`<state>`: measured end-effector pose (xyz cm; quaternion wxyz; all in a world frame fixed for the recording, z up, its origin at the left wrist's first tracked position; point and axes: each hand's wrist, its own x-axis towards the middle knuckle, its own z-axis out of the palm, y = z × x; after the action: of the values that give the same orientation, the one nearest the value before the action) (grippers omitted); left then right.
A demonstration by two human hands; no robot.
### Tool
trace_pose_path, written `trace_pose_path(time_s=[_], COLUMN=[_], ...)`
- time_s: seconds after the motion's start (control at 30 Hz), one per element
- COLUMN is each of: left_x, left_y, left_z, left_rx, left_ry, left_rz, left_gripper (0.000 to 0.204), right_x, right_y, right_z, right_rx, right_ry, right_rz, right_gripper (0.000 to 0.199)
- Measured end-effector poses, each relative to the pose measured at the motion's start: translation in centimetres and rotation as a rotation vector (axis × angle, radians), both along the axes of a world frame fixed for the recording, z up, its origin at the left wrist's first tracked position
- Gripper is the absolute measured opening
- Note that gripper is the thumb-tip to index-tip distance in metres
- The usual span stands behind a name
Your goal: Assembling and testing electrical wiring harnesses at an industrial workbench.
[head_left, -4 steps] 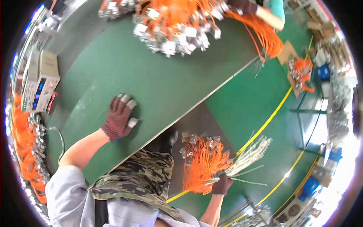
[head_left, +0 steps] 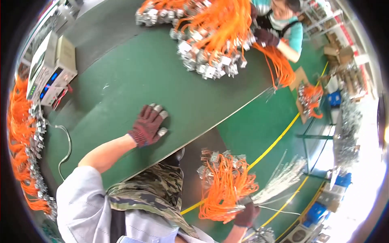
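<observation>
My left hand (head_left: 149,125), in a dark red knit glove with pale fingertips, rests palm down on the green tabletop (head_left: 109,109). Its fingers are stretched out and nothing is in them. Off the table's edge at my right side, my gloved right hand (head_left: 247,214) is closed around a bundle of orange cables (head_left: 227,186). The cables hang in loops, with silvery and clear connectors at their far end. White strands (head_left: 283,178) fan out to the right of that grip. Just how the fingers wrap the bundle is partly hidden.
A large heap of orange cables (head_left: 219,32) lies at the table's far side, where a co-worker's gloved hand (head_left: 265,37) touches it. Instruments with lit displays (head_left: 54,77) stand at left, near a pale cord (head_left: 69,146). More orange cables (head_left: 24,133) hang along the left edge.
The whole view has shifted, bringing more of the co-worker into sight. My right hand and its cable bundle sit slightly farther right and lower; my left hand stays flat on the table.
</observation>
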<state>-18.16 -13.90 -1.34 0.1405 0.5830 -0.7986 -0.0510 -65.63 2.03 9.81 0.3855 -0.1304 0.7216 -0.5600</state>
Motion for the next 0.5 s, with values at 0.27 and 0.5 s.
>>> trace_pose_path(time_s=[0.27, 0.5], left_x=[-0.9, -1.7], left_y=[4.7, 15.5], left_z=[10.6, 24.7], left_rx=[-0.023, -0.356], left_ry=[0.816, 0.921], left_rz=[-0.128, -0.524], left_gripper=[0.084, 0.082], right_x=[11.8, 15.8], right_y=[0.2, -5.2], right_z=[27.4, 31.0], right_rx=[-0.239, -0.511], right_ry=[0.424, 0.047], right_rz=[0.492, 0.641], right_gripper=[0.035, 0.037])
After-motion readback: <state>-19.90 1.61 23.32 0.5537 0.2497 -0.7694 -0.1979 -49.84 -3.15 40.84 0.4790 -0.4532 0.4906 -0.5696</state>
